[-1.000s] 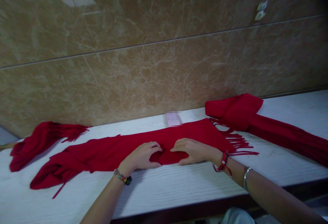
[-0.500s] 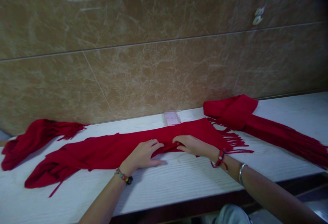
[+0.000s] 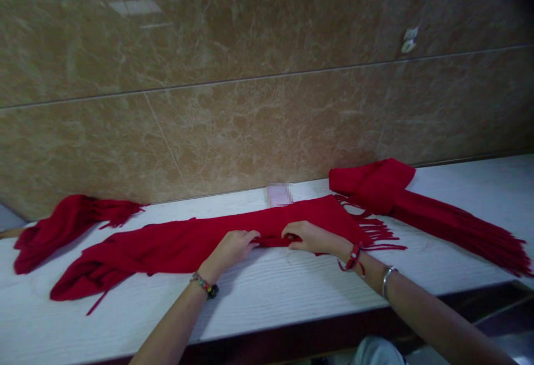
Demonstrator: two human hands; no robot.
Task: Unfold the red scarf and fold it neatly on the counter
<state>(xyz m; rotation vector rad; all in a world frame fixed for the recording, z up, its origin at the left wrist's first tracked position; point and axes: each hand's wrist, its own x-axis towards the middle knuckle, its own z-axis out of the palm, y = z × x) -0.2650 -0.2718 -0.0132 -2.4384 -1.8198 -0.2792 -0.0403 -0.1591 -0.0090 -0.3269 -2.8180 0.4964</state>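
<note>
A long red scarf (image 3: 175, 242) lies lengthwise across the white tabletop, bunched and twisted at its left end and fringed at its right end. At the near edge of its middle, my left hand (image 3: 231, 251) is closed, thumb and fingers pinching the cloth. A short way to the right, my right hand (image 3: 311, 237) has its thumb and curled fingers around the same near edge. Between the two hands, that edge shows a narrow fold. The fringe (image 3: 377, 231) spreads out beyond my right wrist.
Another red scarf (image 3: 375, 184), folded over itself, lies at the right with its fringe towards the front edge. A third red bundle (image 3: 62, 228) rests at the far left. A blurred pale pink item (image 3: 279, 194) sits by the marbled wall (image 3: 250, 126).
My left thumb has come up from the tabletop and closed against the fingers on the scarf's near edge. My right hand keeps its place on the cloth. The view has shifted slightly.
</note>
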